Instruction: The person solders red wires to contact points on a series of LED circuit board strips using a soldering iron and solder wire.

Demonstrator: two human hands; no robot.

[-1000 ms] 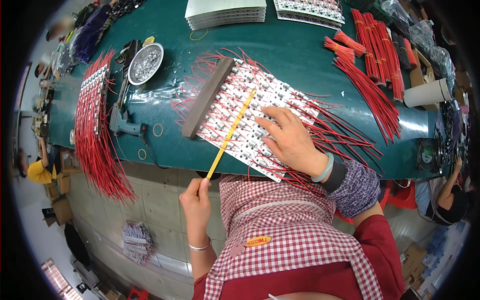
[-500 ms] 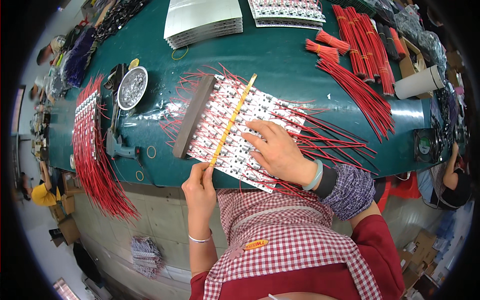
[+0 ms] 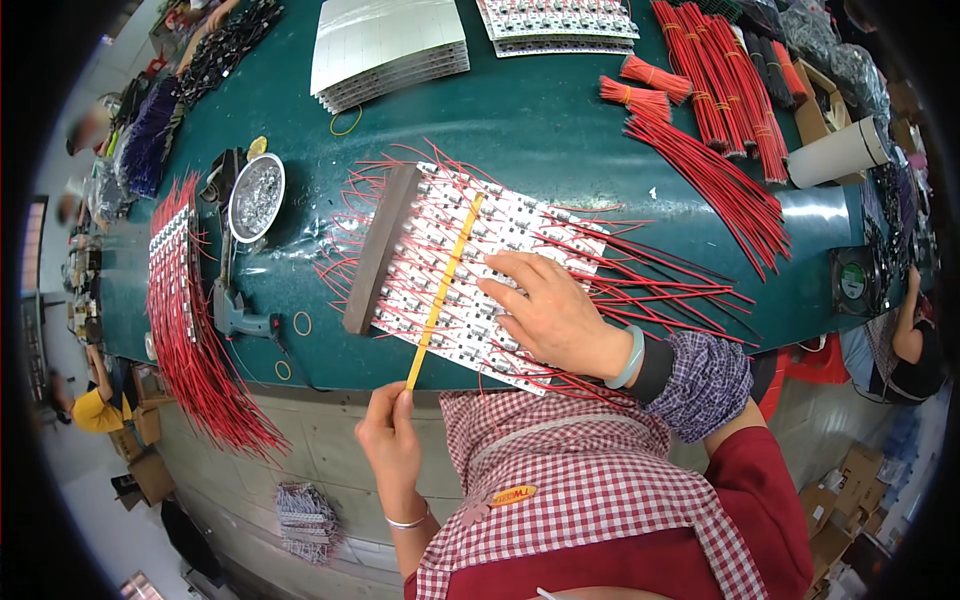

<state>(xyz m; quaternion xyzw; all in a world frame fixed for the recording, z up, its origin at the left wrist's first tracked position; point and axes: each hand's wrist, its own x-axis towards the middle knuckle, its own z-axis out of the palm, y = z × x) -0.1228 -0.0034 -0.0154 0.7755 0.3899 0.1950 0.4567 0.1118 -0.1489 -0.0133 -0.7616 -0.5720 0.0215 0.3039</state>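
A panel of white circuit boards [image 3: 481,230] lies on the green table in front of me, thin red wires sticking out on its left and right sides. Across the panel runs a narrow yellow strip [image 3: 445,290] at a slant. Its near end extends past the table edge, pinched between the thumb and fingers of my left hand [image 3: 389,428]. My right hand [image 3: 555,311] rests on the right part of the panel with fingers stretched out. On the panel's left side lies a dark grey-brown bar [image 3: 380,250], over the wires there.
To the left are a metal bowl [image 3: 257,197] of small bits, a teal glue gun [image 3: 245,318] and a wired board stack [image 3: 175,240]. White board stacks [image 3: 385,50] stand at the back. Red wire bundles [image 3: 710,190] and a white cylinder [image 3: 838,154] occupy the right.
My left hand has drawn the yellow strip toward me, so its far end now lies lower on the panel. My right hand stays in place on the boards.
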